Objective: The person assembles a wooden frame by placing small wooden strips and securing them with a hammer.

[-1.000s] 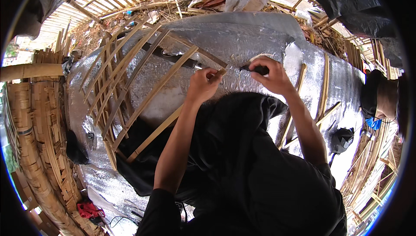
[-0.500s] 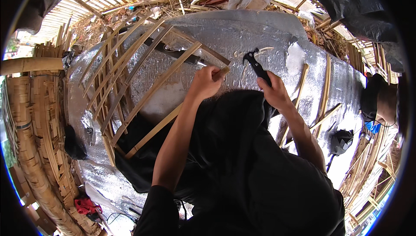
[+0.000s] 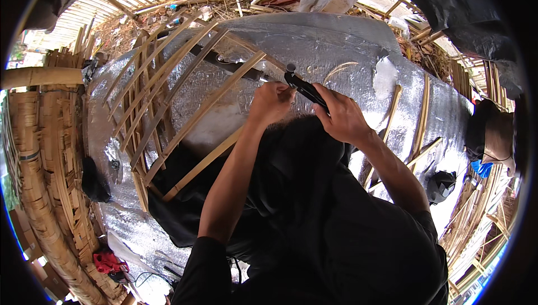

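Both hands meet on the silver-wrapped frame (image 3: pixel 336 42): my left hand (image 3: pixel 273 102) pinches a bamboo slat (image 3: pixel 216 100), my right hand (image 3: pixel 343 115) grips the hammer (image 3: pixel 305 87). A second ago it rested low; since raised, its head now sits by my left fingers, striking underway.

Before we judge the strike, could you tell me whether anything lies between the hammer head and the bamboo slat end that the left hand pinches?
Nothing visible does: the hammer in the right hand has its head just above the left hand at the bamboo slat, open air between.

Shiny crinkled foil sheet (image 3: pixel 336 42) under matt, rough bamboo slats (image 3: pixel 185 81).
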The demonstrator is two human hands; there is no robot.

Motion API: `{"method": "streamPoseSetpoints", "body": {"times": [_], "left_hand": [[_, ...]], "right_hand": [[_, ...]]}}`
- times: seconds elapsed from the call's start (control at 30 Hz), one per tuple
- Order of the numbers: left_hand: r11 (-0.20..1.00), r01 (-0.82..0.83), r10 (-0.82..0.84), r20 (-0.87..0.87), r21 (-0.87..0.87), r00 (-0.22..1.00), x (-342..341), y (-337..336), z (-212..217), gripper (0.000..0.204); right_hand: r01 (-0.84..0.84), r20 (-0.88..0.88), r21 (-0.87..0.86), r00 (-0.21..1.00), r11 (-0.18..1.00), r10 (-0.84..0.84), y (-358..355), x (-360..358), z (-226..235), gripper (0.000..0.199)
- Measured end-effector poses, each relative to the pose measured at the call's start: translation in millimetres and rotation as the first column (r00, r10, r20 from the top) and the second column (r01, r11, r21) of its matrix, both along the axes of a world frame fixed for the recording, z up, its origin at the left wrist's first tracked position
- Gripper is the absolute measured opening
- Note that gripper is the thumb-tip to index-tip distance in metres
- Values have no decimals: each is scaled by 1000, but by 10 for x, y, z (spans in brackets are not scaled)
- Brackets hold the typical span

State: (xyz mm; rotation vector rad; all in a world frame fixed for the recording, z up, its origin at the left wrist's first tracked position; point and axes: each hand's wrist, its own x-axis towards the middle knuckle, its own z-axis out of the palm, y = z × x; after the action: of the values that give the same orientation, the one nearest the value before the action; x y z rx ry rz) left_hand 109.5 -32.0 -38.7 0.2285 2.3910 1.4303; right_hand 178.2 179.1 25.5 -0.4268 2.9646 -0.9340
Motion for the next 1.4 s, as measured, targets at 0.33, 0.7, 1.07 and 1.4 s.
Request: {"method": "streamPoseSetpoints", "body": {"times": [0.33,0.7,1.07,1.4], "left_hand": [[995,-27,27,1,-97,1000,91,94,-65,24],[996,-90,85,-149,-27,985,146,113,-55,20],[991,-106,96,-112,-81,989,225,131,207,30],[992,-116,110,-112,-54,988,254,141,92,32]], "right_hand": [[-3,146,77,989,997,-8,-6,13,81,46],[-35,303,171,953,985,-19,-57,-113,352,46],[-28,315,234,948,972,-48,-121,-106,427,44],[-100,432,310,901,945,-47,-133,-215,524,46]]}}
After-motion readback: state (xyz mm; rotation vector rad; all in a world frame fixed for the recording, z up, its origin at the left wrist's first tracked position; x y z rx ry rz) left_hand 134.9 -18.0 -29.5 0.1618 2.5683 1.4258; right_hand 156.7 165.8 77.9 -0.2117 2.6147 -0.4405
